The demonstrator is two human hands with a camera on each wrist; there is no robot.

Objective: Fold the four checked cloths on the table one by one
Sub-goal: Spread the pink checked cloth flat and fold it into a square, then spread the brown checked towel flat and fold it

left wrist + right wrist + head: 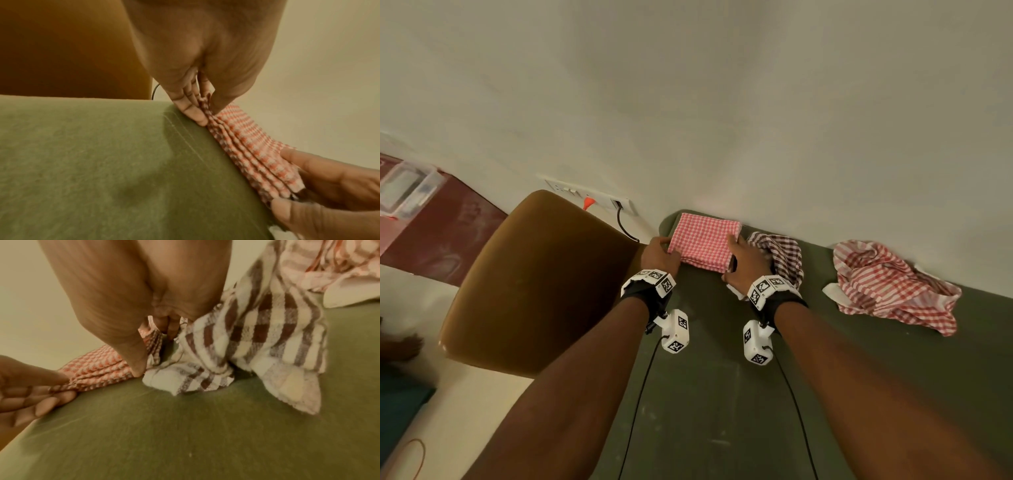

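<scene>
Lying between both hands (702, 257): folded pink cloth (705, 245)

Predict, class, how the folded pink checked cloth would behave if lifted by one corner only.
The folded pink checked cloth would probably flop open: the left wrist view shows several loose layers, held together only where the left hand and right hand pinch its ends. It likely weighs little, being thin fabric. It should not slide far on the green table.

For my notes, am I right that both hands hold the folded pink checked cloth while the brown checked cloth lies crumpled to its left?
Not quite: the brown checked cloth lies crumpled to the right of the folded pink checked cloth, as the head view shows. Both the left hand and right hand do hold it.
</scene>
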